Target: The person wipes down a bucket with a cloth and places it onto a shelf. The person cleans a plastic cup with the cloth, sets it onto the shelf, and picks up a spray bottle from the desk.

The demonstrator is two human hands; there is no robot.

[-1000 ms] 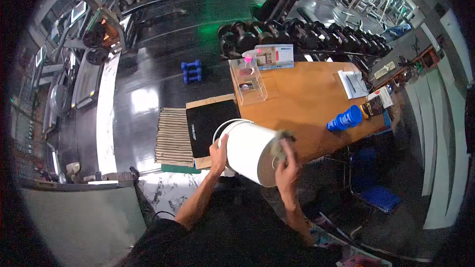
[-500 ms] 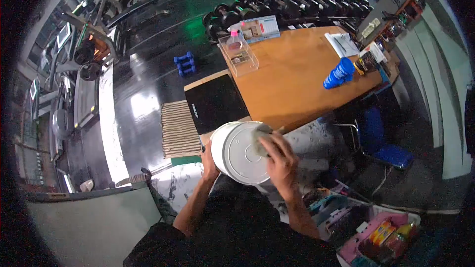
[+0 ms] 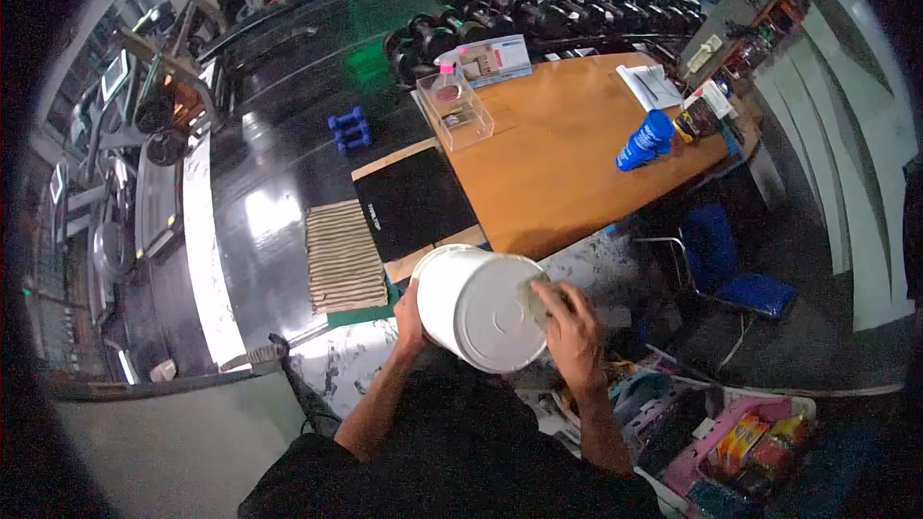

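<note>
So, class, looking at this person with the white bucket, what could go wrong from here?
1. The white bucket might slip: the left hand steadies its side while the right hand holds a cloth to its flat end.
2. The bucket is tilted and looks close to the wooden table, so it could knock the table's edge if it swings.

Dim, grainy view: white glare on the floor (image 3: 272,216) at left, green glow at upper centre, the bucket (image 3: 481,312) bright, the right hand (image 3: 577,334) slightly blurred, edges bowed by distortion, corners black.
</note>
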